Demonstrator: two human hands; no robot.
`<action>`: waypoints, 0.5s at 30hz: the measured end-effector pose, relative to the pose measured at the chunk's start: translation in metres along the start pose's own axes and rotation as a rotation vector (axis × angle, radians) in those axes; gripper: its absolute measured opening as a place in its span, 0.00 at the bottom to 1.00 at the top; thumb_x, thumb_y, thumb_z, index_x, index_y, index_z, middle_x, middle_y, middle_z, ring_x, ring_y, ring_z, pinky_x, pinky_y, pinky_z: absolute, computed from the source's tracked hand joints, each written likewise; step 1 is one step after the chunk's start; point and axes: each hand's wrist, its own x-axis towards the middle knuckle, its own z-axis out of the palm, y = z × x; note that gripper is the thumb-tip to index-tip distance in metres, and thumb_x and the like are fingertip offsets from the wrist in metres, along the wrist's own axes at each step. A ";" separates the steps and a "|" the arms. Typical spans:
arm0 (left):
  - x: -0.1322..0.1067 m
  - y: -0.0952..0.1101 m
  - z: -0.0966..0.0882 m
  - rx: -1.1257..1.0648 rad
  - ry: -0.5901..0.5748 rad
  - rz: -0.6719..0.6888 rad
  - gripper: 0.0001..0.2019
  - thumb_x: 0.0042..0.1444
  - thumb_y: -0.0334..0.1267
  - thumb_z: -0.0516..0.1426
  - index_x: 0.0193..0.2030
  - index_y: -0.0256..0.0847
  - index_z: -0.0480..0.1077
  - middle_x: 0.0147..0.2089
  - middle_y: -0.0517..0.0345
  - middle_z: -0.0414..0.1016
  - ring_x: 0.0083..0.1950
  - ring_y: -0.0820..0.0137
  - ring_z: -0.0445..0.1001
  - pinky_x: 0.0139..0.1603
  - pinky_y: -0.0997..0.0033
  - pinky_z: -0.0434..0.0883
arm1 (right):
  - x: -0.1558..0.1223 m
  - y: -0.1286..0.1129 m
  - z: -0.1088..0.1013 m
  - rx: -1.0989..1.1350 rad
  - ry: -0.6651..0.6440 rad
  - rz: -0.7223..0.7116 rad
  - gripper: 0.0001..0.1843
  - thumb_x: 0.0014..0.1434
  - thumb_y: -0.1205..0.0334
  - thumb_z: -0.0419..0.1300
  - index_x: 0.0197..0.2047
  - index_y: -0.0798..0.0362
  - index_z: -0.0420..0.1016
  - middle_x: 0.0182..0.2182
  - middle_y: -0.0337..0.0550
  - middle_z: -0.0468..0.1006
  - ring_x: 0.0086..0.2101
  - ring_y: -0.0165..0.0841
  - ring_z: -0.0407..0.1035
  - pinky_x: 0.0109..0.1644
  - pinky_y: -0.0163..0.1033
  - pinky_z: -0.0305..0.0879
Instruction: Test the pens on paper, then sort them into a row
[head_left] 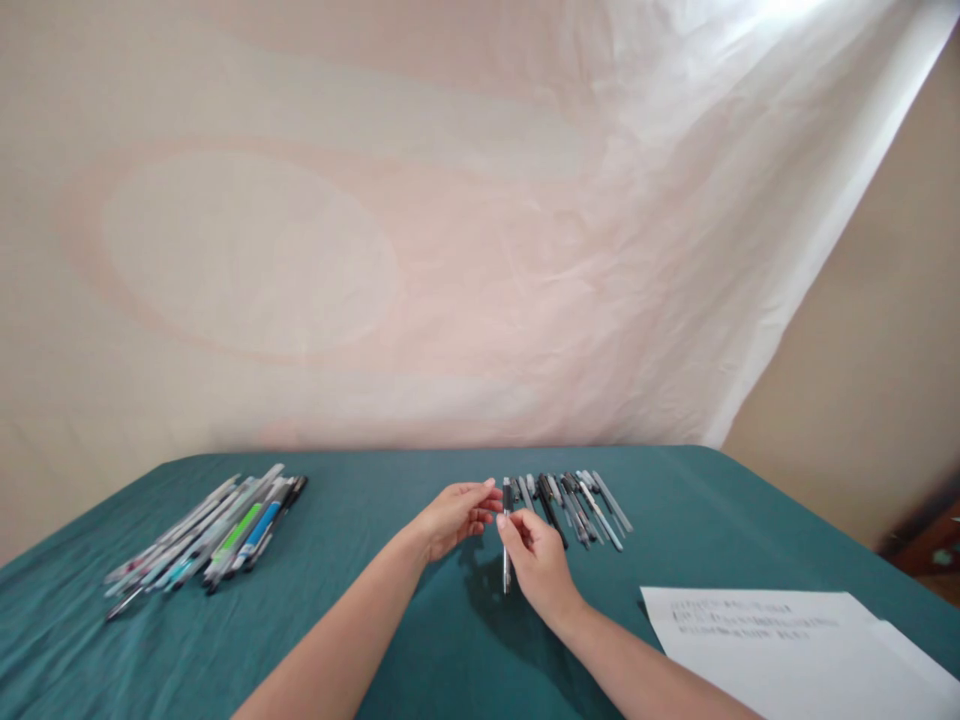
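Upright in the middle of the view is a pen (507, 577) with a black cap and a silver lower end. My right hand (538, 560) is closed around its middle, thumb and fingers pinching it. My left hand (459, 518) is just left of the pen's black upper end, its fingers loosely bent and apart, with nothing visible in it. The fingertips come close to the cap; whether they touch it I cannot tell. Just beyond my right hand lies a row of black, grey and clear pens (574, 508), partly hidden by that hand.
A heap of pens (202, 530), several white, one green and one blue, lies on the left of the green cloth-covered table (375, 490). White paper (780, 650) with blurred writing lies at the front right. Behind the table hangs a pale sheet (465, 250).
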 end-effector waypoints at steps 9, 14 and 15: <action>-0.003 -0.002 0.003 0.091 -0.119 0.140 0.14 0.42 0.44 0.62 0.29 0.34 0.69 0.24 0.62 0.65 0.23 0.81 0.60 0.25 0.80 0.58 | 0.003 0.008 0.001 -0.116 -0.033 0.038 0.18 0.57 0.51 0.49 0.25 0.56 0.67 0.18 0.36 0.66 0.21 0.27 0.60 0.24 0.30 0.53; 0.018 -0.005 -0.017 0.058 0.117 0.102 0.17 0.45 0.46 0.59 0.37 0.35 0.70 0.29 0.59 0.67 0.23 0.82 0.61 0.24 0.80 0.61 | -0.002 -0.003 -0.001 -0.325 -0.099 -0.001 0.24 0.61 0.51 0.40 0.25 0.55 0.69 0.21 0.39 0.71 0.25 0.29 0.66 0.30 0.31 0.57; 0.022 -0.005 -0.022 0.111 0.137 0.081 0.18 0.45 0.46 0.58 0.38 0.34 0.70 0.29 0.58 0.68 0.23 0.81 0.61 0.24 0.80 0.61 | -0.004 -0.007 -0.002 -0.399 -0.115 -0.024 0.25 0.62 0.51 0.39 0.26 0.54 0.69 0.23 0.40 0.72 0.27 0.29 0.67 0.32 0.32 0.57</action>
